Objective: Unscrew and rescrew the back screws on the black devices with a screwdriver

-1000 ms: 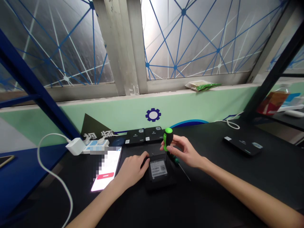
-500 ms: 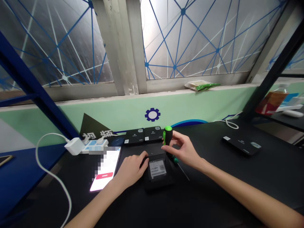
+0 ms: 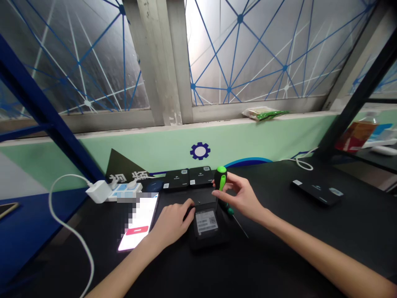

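Note:
A flat black box with a white printed label (image 3: 206, 224) lies on the desk in front of me. My left hand (image 3: 175, 219) is closed on its left side, thumb and fingers at the upper left corner. My right hand (image 3: 240, 192) grips a screwdriver (image 3: 221, 176) with a black and green handle. It stands nearly upright, its shaft running down to the box's upper right corner; the tip is too small to make out. Beside the box, partly under my right hand, lies a second screwdriver (image 3: 230, 211) with a dark green handle and a thin shaft.
Two black boxes (image 3: 176, 180) sit side by side at the back, and another black box (image 3: 316, 192) lies at the right. Left of my left hand is a lit phone (image 3: 138, 227). Behind it stands a power strip (image 3: 125, 192) with a white charger (image 3: 98, 191) and cable.
The screwdriver handle has turned in my right hand: its green stripe has gone from the left side to the right. My left hand stays on the box.

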### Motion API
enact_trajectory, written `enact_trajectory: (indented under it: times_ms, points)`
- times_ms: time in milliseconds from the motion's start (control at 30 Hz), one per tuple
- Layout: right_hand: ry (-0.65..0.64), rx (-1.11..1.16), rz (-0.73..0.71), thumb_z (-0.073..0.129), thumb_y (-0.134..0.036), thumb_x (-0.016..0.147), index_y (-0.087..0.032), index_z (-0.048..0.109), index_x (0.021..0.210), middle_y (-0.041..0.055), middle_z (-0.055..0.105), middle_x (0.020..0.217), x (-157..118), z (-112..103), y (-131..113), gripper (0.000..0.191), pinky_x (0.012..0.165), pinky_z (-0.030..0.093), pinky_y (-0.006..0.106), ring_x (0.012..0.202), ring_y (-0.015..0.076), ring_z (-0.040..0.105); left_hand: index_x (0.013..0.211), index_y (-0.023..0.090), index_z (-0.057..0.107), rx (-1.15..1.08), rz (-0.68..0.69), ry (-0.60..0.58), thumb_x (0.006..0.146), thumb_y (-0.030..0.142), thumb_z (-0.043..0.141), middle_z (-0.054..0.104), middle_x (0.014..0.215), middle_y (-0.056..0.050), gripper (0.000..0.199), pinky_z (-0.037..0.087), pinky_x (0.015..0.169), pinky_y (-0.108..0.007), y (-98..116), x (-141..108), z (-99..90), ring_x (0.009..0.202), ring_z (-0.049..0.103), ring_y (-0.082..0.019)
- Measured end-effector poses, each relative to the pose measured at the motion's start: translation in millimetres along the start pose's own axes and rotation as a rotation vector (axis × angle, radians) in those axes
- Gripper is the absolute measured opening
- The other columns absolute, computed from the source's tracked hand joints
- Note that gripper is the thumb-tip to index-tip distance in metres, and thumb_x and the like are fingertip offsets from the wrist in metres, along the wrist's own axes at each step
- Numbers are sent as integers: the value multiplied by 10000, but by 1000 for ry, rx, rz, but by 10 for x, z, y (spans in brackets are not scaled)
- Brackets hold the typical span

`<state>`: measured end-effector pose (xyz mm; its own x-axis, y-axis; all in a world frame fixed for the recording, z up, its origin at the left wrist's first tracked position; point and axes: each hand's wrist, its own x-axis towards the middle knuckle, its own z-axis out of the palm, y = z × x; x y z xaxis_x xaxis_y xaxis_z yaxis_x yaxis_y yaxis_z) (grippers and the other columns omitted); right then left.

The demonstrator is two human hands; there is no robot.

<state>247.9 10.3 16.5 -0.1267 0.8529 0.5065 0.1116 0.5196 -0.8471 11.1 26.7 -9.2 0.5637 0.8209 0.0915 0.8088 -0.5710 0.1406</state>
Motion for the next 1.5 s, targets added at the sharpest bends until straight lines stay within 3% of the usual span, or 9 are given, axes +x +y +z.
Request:
enact_trajectory:
  times_ms: [133,467,733,933,1100,1300,1500]
  points:
    - [14,32,31,812,-343,750,-202,634,924,-1,625,785,10,-9,18,287,628,499,275,631,136,561,1110,248,551,0,5,5,1040,347,334,701,817,-28,248,396,617,-299,-8,-2,9,745,695,-269]
    - [-112,78,29,709,-331,860,-202,687,1124,69,726,970,20,-100,-48,295,730,524,324,821,202,656,1103,246,549,-5,5,7,1041,338,351,694,795,-20,227,373,592,-287,-10,-4,4,718,690,-259]
    - [-42,-11,59,793,-317,771,-198,713,934,38,670,932,52,-78,24,217,630,495,288,621,124,549,1102,251,546,-12,14,19,1044,341,351,698,813,-20,222,376,604,-295,-27,-15,26,740,694,-265]
    - [-64,30,81,803,-311,753,-195,702,926,20,644,824,51,-90,-7,232,617,472,277,644,140,546,1103,249,550,-1,3,16,1043,350,355,698,815,-25,227,371,603,-288,-25,-8,34,739,692,-260]
    - [-121,89,64,724,-342,832,-204,697,931,33,649,851,49,-97,-47,172,652,470,283,717,163,575,1103,247,552,15,2,12,1042,350,351,694,809,-28,233,368,601,-290,-23,-6,23,732,687,-261]
    - [-44,10,112,813,-314,741,-194,648,856,-12,581,731,30,-62,17,234,614,453,274,606,129,503,1115,243,550,5,-3,5,1044,352,343,694,811,-32,245,381,616,-286,-18,-9,17,745,691,-263]
    - [-56,27,121,828,-318,722,-189,636,802,-26,562,666,30,-40,4,245,605,459,276,593,130,505,1115,242,555,25,-8,2,1039,349,339,693,807,-31,253,390,605,-289,-5,-8,7,728,686,-258]
